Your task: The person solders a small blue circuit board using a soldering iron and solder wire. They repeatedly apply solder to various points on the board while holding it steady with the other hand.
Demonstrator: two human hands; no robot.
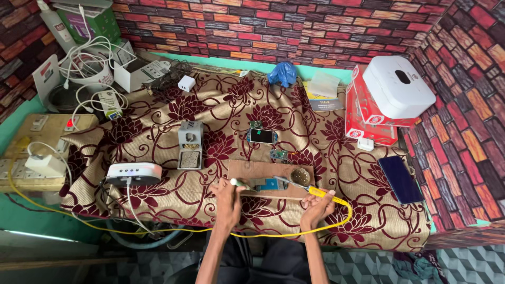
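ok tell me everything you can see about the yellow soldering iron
The soldering iron has a yellow handle and a thin metal shaft. It is held in the right hand and lies slanted, tip pointing left and down onto the small blue circuit board on the wooden board. A yellow cord runs from its rear, looping below the hands and across the patterned cloth's front edge toward the left.

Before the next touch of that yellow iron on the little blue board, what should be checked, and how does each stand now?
1. Blue circuit board lies on the wooden board: ok.
2. Right hand has its grip on the yellow soldering iron: ok.
3. Left hand holds a small white-tipped tool beside the board: ok.
4. Iron tip on the right spot: cannot tell.
5. Yellow cable hangs off the table edge: not ok.
6. Round tin close by: ok.
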